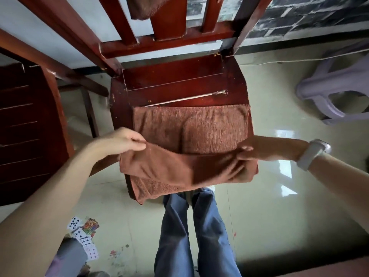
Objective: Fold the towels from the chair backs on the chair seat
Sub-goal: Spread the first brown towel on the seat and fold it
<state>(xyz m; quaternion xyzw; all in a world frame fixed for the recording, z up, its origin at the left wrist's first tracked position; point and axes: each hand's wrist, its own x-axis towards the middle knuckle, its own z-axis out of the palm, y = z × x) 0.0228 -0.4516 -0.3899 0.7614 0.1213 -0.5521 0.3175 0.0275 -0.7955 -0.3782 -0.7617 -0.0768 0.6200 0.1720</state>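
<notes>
Both hands pinch the brown towel's near edge — left hand (127,139) and right hand (259,149) at opposite corners — while the brown towel (191,132) lies beyond them on the wooden chair seat (175,80).

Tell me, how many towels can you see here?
2. One towel lies on the chair seat, pinched at its near edge by the left hand and right hand. Another towel hangs from the chair back at the top edge. More may be out of view.

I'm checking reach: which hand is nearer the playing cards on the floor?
Left. The left hand is above the playing cards, on their side; the right hand is across the towel.
</notes>
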